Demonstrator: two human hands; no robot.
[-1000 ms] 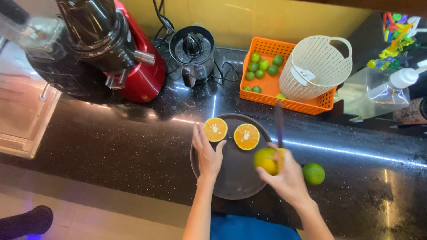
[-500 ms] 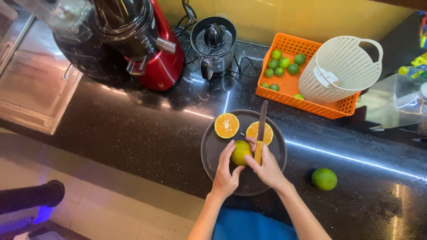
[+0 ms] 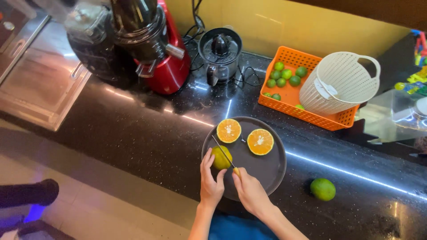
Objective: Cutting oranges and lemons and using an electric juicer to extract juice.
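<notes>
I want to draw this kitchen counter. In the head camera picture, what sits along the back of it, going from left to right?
Metal tray → dark juicer on its red base → black citrus press → orange basket with small green limes → white woven basket.

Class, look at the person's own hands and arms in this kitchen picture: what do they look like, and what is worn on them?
Both forearms are bare, with no sleeves reaching the wrists. The left hand and the right hand wear no gloves, and no rings, watch or bracelet can be made out. A blue garment shows low between the arms.
</notes>
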